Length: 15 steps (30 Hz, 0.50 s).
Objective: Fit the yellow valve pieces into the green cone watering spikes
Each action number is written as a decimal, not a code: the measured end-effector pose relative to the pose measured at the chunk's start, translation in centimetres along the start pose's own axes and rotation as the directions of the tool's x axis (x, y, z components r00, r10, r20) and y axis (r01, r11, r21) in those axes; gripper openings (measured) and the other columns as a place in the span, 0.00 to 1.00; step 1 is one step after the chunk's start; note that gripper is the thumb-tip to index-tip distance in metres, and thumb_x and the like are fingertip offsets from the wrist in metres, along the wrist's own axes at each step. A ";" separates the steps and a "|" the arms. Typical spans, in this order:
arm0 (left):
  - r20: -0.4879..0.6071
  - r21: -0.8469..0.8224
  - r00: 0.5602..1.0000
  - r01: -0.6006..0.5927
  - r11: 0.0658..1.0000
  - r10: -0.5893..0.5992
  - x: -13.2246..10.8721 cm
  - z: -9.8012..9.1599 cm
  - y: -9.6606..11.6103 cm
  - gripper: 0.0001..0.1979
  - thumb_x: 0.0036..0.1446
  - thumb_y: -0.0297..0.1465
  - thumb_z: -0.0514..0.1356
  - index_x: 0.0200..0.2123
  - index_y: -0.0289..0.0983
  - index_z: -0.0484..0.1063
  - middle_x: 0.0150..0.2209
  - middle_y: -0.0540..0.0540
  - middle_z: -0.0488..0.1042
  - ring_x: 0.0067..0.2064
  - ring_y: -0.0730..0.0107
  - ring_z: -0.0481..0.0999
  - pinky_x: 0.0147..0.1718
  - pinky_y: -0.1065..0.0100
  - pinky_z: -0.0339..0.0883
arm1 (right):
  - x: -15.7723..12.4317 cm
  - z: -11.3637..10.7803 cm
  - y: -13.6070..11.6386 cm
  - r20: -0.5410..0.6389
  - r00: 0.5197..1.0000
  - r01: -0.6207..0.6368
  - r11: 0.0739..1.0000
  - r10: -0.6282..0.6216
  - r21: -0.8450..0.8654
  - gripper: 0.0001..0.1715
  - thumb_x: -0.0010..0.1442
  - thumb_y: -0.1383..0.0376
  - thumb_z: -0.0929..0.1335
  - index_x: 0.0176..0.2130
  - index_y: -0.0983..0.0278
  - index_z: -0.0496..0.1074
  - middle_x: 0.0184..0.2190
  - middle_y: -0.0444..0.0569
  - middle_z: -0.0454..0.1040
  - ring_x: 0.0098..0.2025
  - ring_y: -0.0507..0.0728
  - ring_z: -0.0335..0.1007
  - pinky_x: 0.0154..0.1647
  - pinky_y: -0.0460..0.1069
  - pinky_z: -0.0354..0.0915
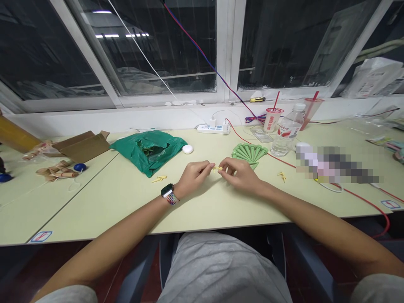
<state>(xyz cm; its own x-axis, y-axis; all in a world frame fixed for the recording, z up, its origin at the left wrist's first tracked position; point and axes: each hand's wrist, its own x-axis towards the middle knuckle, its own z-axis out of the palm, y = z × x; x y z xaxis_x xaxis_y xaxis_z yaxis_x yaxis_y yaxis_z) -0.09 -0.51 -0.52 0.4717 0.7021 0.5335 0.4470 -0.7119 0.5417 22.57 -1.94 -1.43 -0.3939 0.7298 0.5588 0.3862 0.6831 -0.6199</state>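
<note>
1 yellow piece (pixel 217 168) is held above the bench (pixel 202 212), between near and far edges, its left end clamped in the left hand (pixel 193 178) grip, its right in the right hand (pixel 241 176) grip.

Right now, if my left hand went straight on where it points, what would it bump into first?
Most likely your right hand: it faces your left hand just across the small yellow piece pinched between them. One view leaves their exact depth unclear.
</note>
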 end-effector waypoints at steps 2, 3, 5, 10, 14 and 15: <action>-0.032 0.006 0.999 -0.003 1.000 0.004 0.0 -0.2 0.1 0.20 0.75 0.41 0.53 0.29 0.38 0.65 0.25 0.52 0.66 0.27 0.72 0.63 0.30 0.66 0.56 | 0.1 -0.2 0.3 -0.015 1.000 -0.002 1.000 0.002 -0.013 0.06 0.69 0.60 0.69 0.40 0.61 0.72 0.33 0.45 0.76 0.27 0.52 0.70 0.33 0.49 0.63; -0.046 0.003 0.999 -0.008 1.000 0.008 0.1 -0.5 0.1 0.18 0.75 0.40 0.53 0.31 0.38 0.67 0.26 0.52 0.67 0.28 0.71 0.65 0.31 0.66 0.58 | 0.2 -0.4 0.4 -0.022 1.000 -0.005 1.000 0.004 -0.027 0.06 0.69 0.61 0.69 0.40 0.61 0.72 0.33 0.45 0.76 0.27 0.52 0.70 0.33 0.49 0.63; -0.074 0.012 0.997 -0.022 1.000 0.023 0.4 -1.1 0.1 0.14 0.74 0.39 0.54 0.36 0.38 0.69 0.28 0.51 0.70 0.29 0.70 0.67 0.32 0.66 0.60 | 0.5 -1.1 0.7 -0.027 0.999 -0.019 0.997 0.017 -0.069 0.05 0.68 0.62 0.69 0.40 0.61 0.73 0.33 0.45 0.77 0.28 0.52 0.70 0.33 0.49 0.63; -0.117 0.143 0.993 -0.009 0.990 0.026 1.0 -4.3 -0.7 0.12 0.72 0.39 0.57 0.40 0.37 0.74 0.33 0.47 0.74 0.34 0.68 0.73 0.36 0.66 0.66 | 1.0 -4.9 1.5 0.033 0.993 -0.103 0.966 0.114 -0.238 0.06 0.65 0.64 0.69 0.40 0.62 0.77 0.33 0.46 0.79 0.28 0.54 0.71 0.33 0.49 0.62; 0.000 0.207 0.992 0.123 0.971 -0.125 -1.2 -8.1 -2.2 0.15 0.71 0.43 0.59 0.43 0.39 0.79 0.39 0.46 0.77 0.38 0.66 0.76 0.34 0.68 0.68 | -1.1 -10.1 3.3 0.050 0.966 -0.206 0.872 0.253 -0.445 0.14 0.66 0.59 0.67 0.45 0.62 0.81 0.31 0.48 0.80 0.30 0.57 0.73 0.33 0.50 0.60; 0.012 0.236 0.989 0.141 0.961 -0.148 -2.1 -9.1 -2.6 0.15 0.70 0.43 0.59 0.42 0.39 0.80 0.40 0.46 0.78 0.39 0.66 0.77 0.35 0.68 0.68 | -2.0 -11.5 4.0 0.054 0.955 -0.229 0.843 0.291 -0.486 0.16 0.66 0.59 0.67 0.46 0.62 0.81 0.30 0.48 0.80 0.30 0.57 0.73 0.34 0.50 0.60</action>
<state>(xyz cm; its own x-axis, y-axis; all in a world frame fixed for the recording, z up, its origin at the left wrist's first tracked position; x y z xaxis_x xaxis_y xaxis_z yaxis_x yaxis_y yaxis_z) -9.15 0.04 2.87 0.4096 0.7996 0.4392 0.6756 -0.5894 0.4429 34.44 -0.33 1.34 -0.3088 0.8942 0.3243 0.8215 0.4225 -0.3829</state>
